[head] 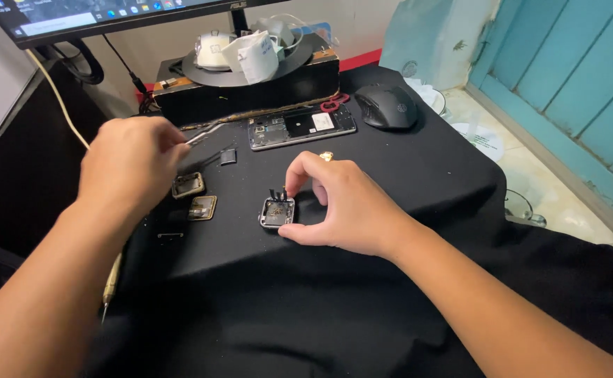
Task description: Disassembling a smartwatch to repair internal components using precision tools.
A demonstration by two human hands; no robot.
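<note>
Now | right hand (345, 206) pinches watch case (277, 212) on cloth (404, 168); left hand (133, 164) grips tweezers (205, 133) | risk: upright flex tab could tear; loose parts (194, 196) nearby could scatter

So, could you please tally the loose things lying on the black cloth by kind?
Small square device cases: 3, one at the right hand, two by the left hand
Opened phone: 1
Computer mouse: 1
Total: 5
</note>
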